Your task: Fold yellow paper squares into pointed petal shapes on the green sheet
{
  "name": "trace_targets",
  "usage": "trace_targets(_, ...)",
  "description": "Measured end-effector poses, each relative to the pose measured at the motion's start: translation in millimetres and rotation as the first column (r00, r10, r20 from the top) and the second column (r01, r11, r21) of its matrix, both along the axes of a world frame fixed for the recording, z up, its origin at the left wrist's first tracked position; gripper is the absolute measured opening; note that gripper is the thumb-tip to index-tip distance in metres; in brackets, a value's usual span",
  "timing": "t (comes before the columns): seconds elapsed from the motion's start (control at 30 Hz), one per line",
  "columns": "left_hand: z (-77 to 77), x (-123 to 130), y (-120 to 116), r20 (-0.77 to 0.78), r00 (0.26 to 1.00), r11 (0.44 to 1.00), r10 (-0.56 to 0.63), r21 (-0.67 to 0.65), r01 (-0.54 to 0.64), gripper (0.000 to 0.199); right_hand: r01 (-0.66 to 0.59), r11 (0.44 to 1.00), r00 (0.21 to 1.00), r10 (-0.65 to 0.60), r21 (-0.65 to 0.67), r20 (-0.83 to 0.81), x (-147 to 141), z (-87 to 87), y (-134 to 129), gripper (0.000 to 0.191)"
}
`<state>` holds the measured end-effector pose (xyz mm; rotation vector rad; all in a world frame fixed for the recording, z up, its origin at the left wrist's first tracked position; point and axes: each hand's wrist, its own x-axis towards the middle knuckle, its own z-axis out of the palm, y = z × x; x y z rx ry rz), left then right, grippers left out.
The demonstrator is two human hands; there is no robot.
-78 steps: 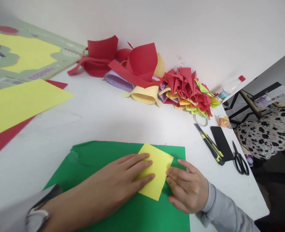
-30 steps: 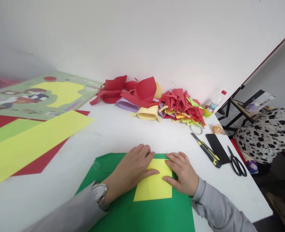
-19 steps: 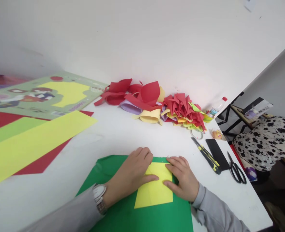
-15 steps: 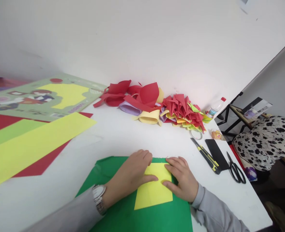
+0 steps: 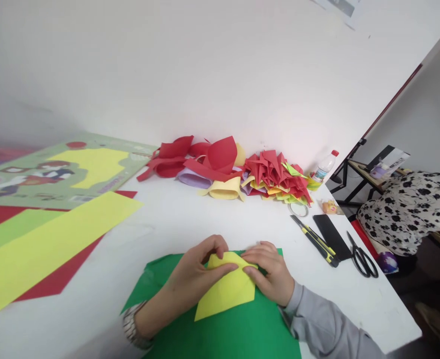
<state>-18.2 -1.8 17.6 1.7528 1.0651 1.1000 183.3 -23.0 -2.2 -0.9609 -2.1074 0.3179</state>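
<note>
A sheet of yellow paper (image 5: 225, 294) rests over a larger green sheet (image 5: 220, 339) at the front of the table. Its far edge is curled up between my two hands. My left hand (image 5: 201, 271), with a watch on the wrist, pinches the top left of the yellow paper between thumb and bent fingers. At the top right, my right hand (image 5: 268, 269) grips the same edge, thumb toward me and fingers behind. The near edge of the yellow paper lies on the green sheet.
Yellow, lime and red sheets (image 5: 44, 274) lie left, by a printed pad (image 5: 92, 144). Folded paper shapes (image 5: 220, 159) line the wall. A tape roll (image 5: 298, 209), bottle (image 5: 324, 167), utility knife (image 5: 315, 242), black strip (image 5: 332, 237) and scissors (image 5: 362, 257) sit right. Another person (image 5: 410, 214) is beyond.
The far edge of the yellow paper, flat before, is now lifted and curled toward me. My left fingers and thumb have closed on it. The camera view has shifted slightly.
</note>
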Motion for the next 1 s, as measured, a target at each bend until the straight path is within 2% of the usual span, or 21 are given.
trace_targets(0.13,5.7,0.2,-1.6,0.098,0.995,0.999,0.021,-0.042,-0.017,0.023,0.022,0.996,0.999,-0.019,0.086,-0.035,-4.2,4.8,-5.0,0.016)
trace_targets(0.27,9.9,-0.4,-1.9,0.067,0.995,0.996,-0.070,-0.059,0.074,0.014,0.026,0.986,0.998,-0.018,0.162,-0.053,-1.1,8.2,-9.7,0.016)
trace_targets(0.33,10.9,-0.6,-2.0,0.055,0.992,0.991,-0.114,-0.059,0.118,0.015,0.041,0.987,0.998,-0.033,0.157,-0.056,1.3,10.0,-11.3,0.017)
trace_targets(0.4,10.8,-0.2,-2.2,0.060,0.990,0.989,-0.125,-0.077,0.129,0.017,0.067,0.992,0.996,-0.059,0.111,-0.070,3.4,11.8,-13.1,0.018)
trace_targets(0.53,10.2,3.7,-4.7,0.106,0.993,0.982,-0.060,-0.174,0.078,0.020,0.124,0.990,0.980,-0.133,-0.067,-0.151,5.4,13.4,-18.9,0.016)
trace_targets(0.67,12.4,7.9,-9.3,0.143,0.990,0.941,-0.003,-0.335,0.051,0.024,0.147,0.953,0.955,-0.207,-0.264,-0.213,2.8,9.0,-25.4,0.030)
trace_targets(0.73,12.6,8.3,-10.6,0.176,0.984,0.927,0.030,-0.372,0.038,0.023,0.226,0.897,0.885,-0.353,-0.381,-0.305,0.8,5.4,-26.2,0.037)
trace_targets(0.8,11.0,7.7,-11.1,0.219,0.972,0.916,0.089,-0.402,0.007,0.023,0.212,0.815,0.775,-0.476,-0.540,-0.415,-0.9,3.1,-25.1,0.041)
trace_targets(0.87,8.1,7.3,-11.7,0.255,0.954,0.892,0.160,-0.452,-0.029,0.025,0.014,0.709,0.710,-0.503,-0.705,-0.492,-2.3,3.7,-23.4,0.042)
trace_targets(0.93,5.0,8.0,-13.3,0.273,0.940,0.860,0.206,-0.508,-0.041,0.032,-0.229,0.556,0.697,-0.479,-0.799,-0.533,-3.7,7.3,-22.6,0.042)
trace_targets(0.97,3.7,9.1,-14.7,0.279,0.936,0.844,0.213,-0.535,-0.033,0.037,-0.296,0.500,0.691,-0.477,-0.814,-0.543,-4.5,9.5,-22.9,0.042)
trace_targets(1.0,2.8,10.7,-16.4,0.291,0.933,0.827,0.213,-0.562,-0.014,0.046,-0.329,0.477,0.678,-0.482,-0.815,-0.555,-5.3,11.7,-23.5,0.042)
